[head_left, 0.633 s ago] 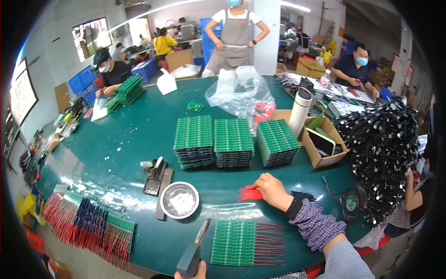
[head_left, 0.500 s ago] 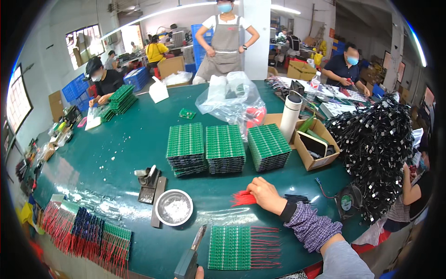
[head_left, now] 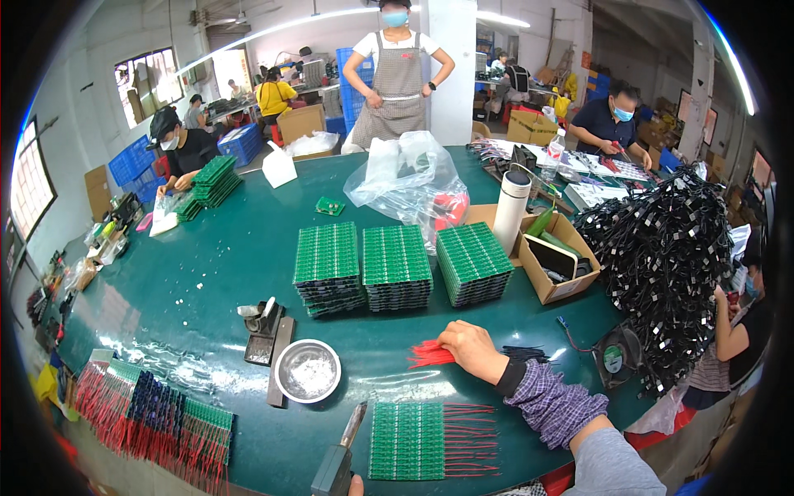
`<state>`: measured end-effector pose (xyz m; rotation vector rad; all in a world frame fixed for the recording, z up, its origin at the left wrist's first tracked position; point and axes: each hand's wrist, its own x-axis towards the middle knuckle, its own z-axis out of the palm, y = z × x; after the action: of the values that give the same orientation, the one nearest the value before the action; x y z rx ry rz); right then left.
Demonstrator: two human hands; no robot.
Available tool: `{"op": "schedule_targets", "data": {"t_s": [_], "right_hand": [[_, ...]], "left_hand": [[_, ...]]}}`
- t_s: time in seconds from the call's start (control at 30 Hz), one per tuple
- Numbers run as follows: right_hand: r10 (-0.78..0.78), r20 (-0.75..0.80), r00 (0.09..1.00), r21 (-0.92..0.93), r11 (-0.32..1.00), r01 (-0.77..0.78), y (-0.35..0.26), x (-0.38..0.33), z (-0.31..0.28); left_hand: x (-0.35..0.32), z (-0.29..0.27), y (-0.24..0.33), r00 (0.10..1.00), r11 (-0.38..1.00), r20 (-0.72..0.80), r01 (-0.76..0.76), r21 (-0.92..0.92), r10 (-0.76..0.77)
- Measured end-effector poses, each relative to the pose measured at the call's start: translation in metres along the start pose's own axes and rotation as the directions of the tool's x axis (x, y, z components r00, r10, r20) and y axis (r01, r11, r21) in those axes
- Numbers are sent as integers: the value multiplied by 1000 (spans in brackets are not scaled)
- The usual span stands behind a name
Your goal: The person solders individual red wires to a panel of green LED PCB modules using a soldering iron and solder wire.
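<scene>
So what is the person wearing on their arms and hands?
The right hand is bare, with no glove. That arm wears a black cuff at the wrist, then a purple and white checked sleeve cover, then a grey sleeve above it. Of the left hand, only a sliver shows at the bottom edge.

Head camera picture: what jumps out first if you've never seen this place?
Three stacks of green boards sit mid-table on the big green table. At the right edge looms a huge heap of black cables. Near the front, the right hand rests on a bunch of red wires.
</scene>
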<state>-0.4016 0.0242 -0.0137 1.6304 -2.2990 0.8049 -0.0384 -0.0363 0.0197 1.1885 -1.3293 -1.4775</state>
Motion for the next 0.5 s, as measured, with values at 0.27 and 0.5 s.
{"op": "schedule_targets", "data": {"t_s": [0.27,0.5], "right_hand": [[-21,-34,999,44,999,23,-3,-1,1],[-4,7,1000,22,1000,4,-10,1,-8]], "left_hand": [[-4,-3,2,1000,998,-23,-16,67,18],[-3,-6,-5,996,995,-31,-87,49,89]]}}
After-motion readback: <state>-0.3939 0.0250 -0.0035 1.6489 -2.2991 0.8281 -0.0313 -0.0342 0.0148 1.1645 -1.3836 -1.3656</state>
